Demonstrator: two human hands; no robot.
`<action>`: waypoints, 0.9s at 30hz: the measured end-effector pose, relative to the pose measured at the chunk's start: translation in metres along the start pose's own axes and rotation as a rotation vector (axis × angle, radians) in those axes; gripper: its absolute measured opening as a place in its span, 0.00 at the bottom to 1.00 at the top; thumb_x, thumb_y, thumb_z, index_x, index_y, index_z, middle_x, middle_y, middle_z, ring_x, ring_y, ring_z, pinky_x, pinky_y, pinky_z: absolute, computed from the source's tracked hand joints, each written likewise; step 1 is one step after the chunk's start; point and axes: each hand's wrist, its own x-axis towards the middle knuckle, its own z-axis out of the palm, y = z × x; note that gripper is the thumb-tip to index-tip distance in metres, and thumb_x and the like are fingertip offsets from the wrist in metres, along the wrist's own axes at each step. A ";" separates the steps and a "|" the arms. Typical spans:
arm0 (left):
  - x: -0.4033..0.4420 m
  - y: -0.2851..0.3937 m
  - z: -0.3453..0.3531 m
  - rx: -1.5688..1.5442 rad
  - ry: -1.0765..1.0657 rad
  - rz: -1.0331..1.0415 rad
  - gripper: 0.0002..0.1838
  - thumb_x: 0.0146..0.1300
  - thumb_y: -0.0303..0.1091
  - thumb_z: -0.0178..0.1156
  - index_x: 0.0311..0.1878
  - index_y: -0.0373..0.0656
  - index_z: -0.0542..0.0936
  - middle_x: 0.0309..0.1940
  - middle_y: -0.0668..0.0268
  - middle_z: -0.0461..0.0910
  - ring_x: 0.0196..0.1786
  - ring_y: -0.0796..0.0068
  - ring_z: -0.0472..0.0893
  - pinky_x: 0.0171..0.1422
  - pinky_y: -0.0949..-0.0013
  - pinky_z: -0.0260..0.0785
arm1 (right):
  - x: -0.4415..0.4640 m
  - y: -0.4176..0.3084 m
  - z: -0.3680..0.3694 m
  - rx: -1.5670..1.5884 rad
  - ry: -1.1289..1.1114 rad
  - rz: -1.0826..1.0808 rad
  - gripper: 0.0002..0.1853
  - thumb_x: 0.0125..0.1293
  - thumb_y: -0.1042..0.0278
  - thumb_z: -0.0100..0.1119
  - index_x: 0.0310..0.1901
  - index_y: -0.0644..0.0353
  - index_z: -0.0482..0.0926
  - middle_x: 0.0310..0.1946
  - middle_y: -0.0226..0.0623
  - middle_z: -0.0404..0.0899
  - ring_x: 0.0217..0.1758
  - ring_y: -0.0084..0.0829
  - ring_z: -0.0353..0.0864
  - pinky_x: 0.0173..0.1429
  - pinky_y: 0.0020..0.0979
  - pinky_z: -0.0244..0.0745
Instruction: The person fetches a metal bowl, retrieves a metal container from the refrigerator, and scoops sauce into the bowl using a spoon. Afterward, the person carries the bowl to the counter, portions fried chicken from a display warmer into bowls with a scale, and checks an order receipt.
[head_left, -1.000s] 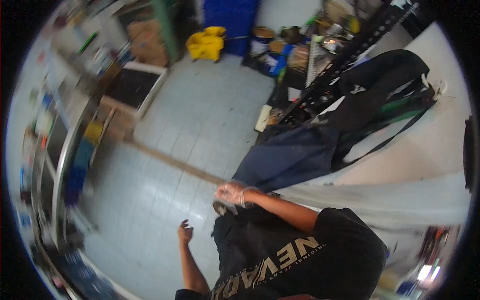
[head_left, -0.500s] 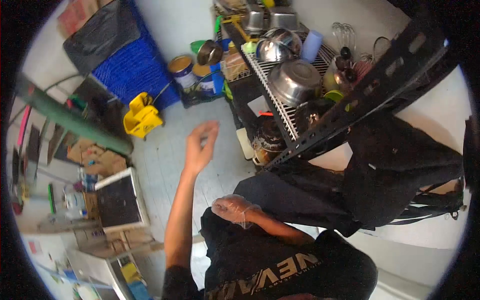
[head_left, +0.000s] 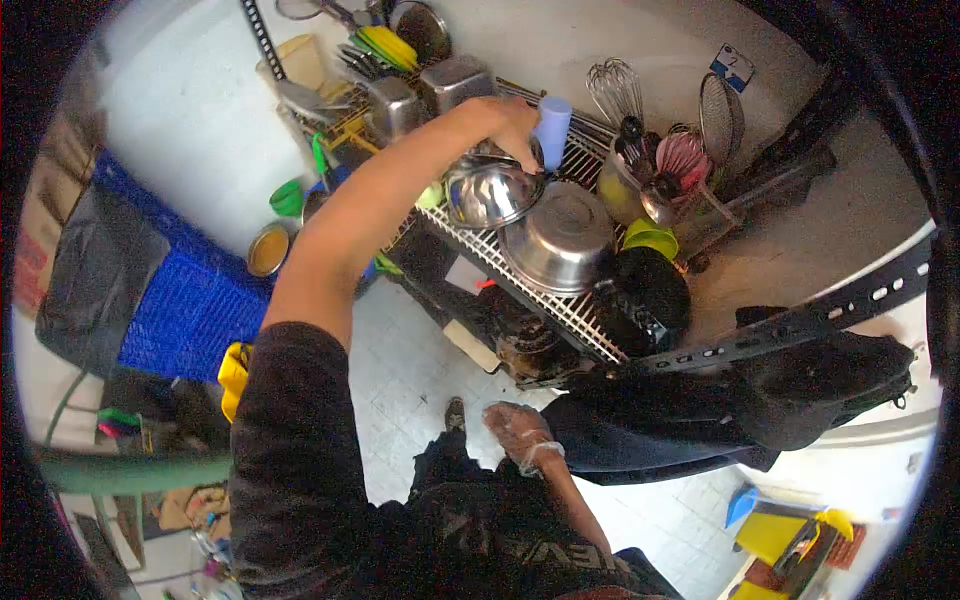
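Steel bowl point(head_left: 490, 197), L hand point(head_left: 512, 125) at it: prob. reach stage, needs firm pinch; R hand point(head_left: 517, 428) low, can't tell either's grip.

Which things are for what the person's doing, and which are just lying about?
Probably for the job:
- left hand, reaching to the bowl
- shiny metal bowl
- wire rack under it

Seemingly just about:
- purple cup
- big metal basin
- wire whisk
- yellow bucket
- dark cloth

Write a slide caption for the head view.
Bare left hand at a shiny metal bowl on a wire rack, gloved right hand lower down.
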 end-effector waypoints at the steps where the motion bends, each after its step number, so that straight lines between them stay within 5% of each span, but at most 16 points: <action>1: 0.004 -0.010 -0.004 0.005 0.047 -0.005 0.51 0.44 0.59 0.69 0.65 0.32 0.67 0.61 0.39 0.70 0.64 0.45 0.72 0.68 0.54 0.66 | 0.003 -0.002 0.002 -0.010 0.033 0.019 0.18 0.68 0.49 0.51 0.46 0.54 0.80 0.43 0.45 0.83 0.49 0.50 0.81 0.54 0.44 0.75; 6: 0.038 -0.109 0.024 0.172 0.350 0.072 0.35 0.58 0.42 0.59 0.64 0.30 0.66 0.62 0.40 0.69 0.64 0.46 0.71 0.69 0.53 0.65 | 0.002 -0.007 0.005 -0.087 0.050 0.201 0.20 0.70 0.49 0.47 0.51 0.53 0.80 0.49 0.44 0.82 0.53 0.49 0.79 0.59 0.45 0.72; 9: -0.003 -0.112 0.019 0.015 0.516 0.006 0.33 0.64 0.38 0.55 0.66 0.26 0.60 0.56 0.37 0.74 0.59 0.41 0.75 0.64 0.50 0.69 | -0.010 -0.002 0.009 -0.096 0.084 0.258 0.20 0.71 0.49 0.45 0.51 0.54 0.80 0.49 0.44 0.82 0.53 0.49 0.79 0.59 0.45 0.73; 13: -0.092 -0.097 0.019 0.116 0.936 -0.147 0.30 0.63 0.28 0.53 0.68 0.31 0.60 0.53 0.37 0.75 0.54 0.40 0.77 0.58 0.48 0.71 | -0.046 0.019 0.013 -0.087 0.111 0.296 0.20 0.71 0.50 0.45 0.50 0.55 0.80 0.49 0.42 0.82 0.53 0.48 0.79 0.60 0.43 0.73; 14: -0.113 -0.094 0.020 0.030 0.888 -0.335 0.31 0.60 0.24 0.53 0.68 0.33 0.61 0.51 0.40 0.77 0.52 0.42 0.78 0.55 0.48 0.71 | -0.062 0.024 0.013 -0.058 0.139 0.320 0.20 0.71 0.50 0.45 0.50 0.55 0.80 0.48 0.42 0.82 0.52 0.47 0.79 0.59 0.43 0.73; 15: -0.140 -0.080 0.030 0.319 1.134 -0.206 0.31 0.58 0.21 0.53 0.68 0.34 0.63 0.51 0.43 0.77 0.51 0.44 0.79 0.54 0.48 0.70 | -0.079 0.030 0.013 -0.027 0.173 0.346 0.20 0.71 0.50 0.46 0.50 0.55 0.80 0.48 0.42 0.82 0.52 0.47 0.80 0.59 0.43 0.73; 16: -0.170 -0.033 0.024 0.173 1.030 -0.385 0.31 0.58 0.19 0.53 0.68 0.33 0.64 0.55 0.44 0.75 0.56 0.46 0.77 0.59 0.51 0.68 | -0.099 0.064 0.025 -0.056 0.247 0.173 0.20 0.71 0.49 0.46 0.50 0.55 0.80 0.48 0.40 0.82 0.52 0.46 0.80 0.58 0.42 0.74; 17: -0.198 -0.018 0.038 0.264 1.081 -0.283 0.31 0.58 0.20 0.55 0.67 0.31 0.64 0.60 0.44 0.72 0.62 0.46 0.72 0.66 0.55 0.65 | -0.113 0.067 0.017 0.096 0.163 0.425 0.19 0.70 0.51 0.48 0.50 0.54 0.80 0.49 0.41 0.82 0.52 0.45 0.80 0.59 0.41 0.74; 19: -0.250 0.021 0.067 0.266 0.838 -0.526 0.33 0.57 0.22 0.58 0.68 0.32 0.63 0.65 0.45 0.68 0.67 0.47 0.67 0.72 0.57 0.60 | -0.161 0.110 0.029 0.009 0.216 0.450 0.17 0.70 0.56 0.50 0.46 0.60 0.80 0.45 0.46 0.82 0.45 0.44 0.81 0.52 0.37 0.76; 20: -0.273 0.028 0.101 0.304 0.849 -0.587 0.34 0.57 0.21 0.58 0.69 0.32 0.62 0.67 0.45 0.66 0.68 0.46 0.66 0.72 0.57 0.60 | -0.185 0.154 0.046 -0.425 0.058 0.174 0.18 0.71 0.53 0.49 0.45 0.59 0.81 0.46 0.44 0.82 0.43 0.44 0.81 0.50 0.37 0.76; 21: -0.299 0.035 0.131 0.191 0.761 -0.573 0.35 0.56 0.21 0.57 0.70 0.32 0.60 0.68 0.44 0.64 0.69 0.45 0.65 0.73 0.57 0.58 | -0.214 0.223 0.092 -0.157 0.196 0.405 0.19 0.71 0.51 0.48 0.46 0.58 0.81 0.48 0.42 0.81 0.46 0.42 0.80 0.53 0.37 0.76; 23: -0.328 0.034 0.237 0.051 0.685 -0.742 0.38 0.56 0.21 0.57 0.71 0.31 0.57 0.68 0.43 0.64 0.69 0.45 0.65 0.73 0.58 0.58 | -0.266 0.207 0.042 -0.165 -0.110 0.559 0.17 0.70 0.52 0.50 0.47 0.55 0.82 0.51 0.40 0.81 0.49 0.41 0.80 0.56 0.39 0.75; 25: -0.332 0.093 0.342 -0.030 0.463 -0.847 0.38 0.55 0.22 0.58 0.71 0.31 0.57 0.68 0.43 0.64 0.69 0.46 0.65 0.72 0.57 0.59 | -0.334 0.228 0.014 -0.024 -0.036 0.553 0.16 0.69 0.54 0.52 0.46 0.55 0.82 0.50 0.41 0.82 0.50 0.42 0.81 0.56 0.41 0.75; 26: -0.334 0.130 0.390 -0.054 0.338 -0.891 0.38 0.55 0.23 0.58 0.71 0.32 0.58 0.68 0.43 0.64 0.69 0.46 0.65 0.72 0.57 0.59 | -0.363 0.279 0.034 -0.089 0.191 0.300 0.15 0.66 0.56 0.55 0.45 0.55 0.83 0.44 0.44 0.83 0.46 0.43 0.83 0.52 0.43 0.76; 27: -0.333 0.171 0.427 -0.066 0.204 -0.917 0.38 0.55 0.23 0.58 0.71 0.32 0.58 0.67 0.43 0.64 0.69 0.46 0.65 0.72 0.57 0.59 | -0.378 0.273 0.002 0.109 0.140 0.686 0.17 0.65 0.54 0.54 0.45 0.57 0.83 0.41 0.47 0.84 0.47 0.46 0.83 0.52 0.43 0.76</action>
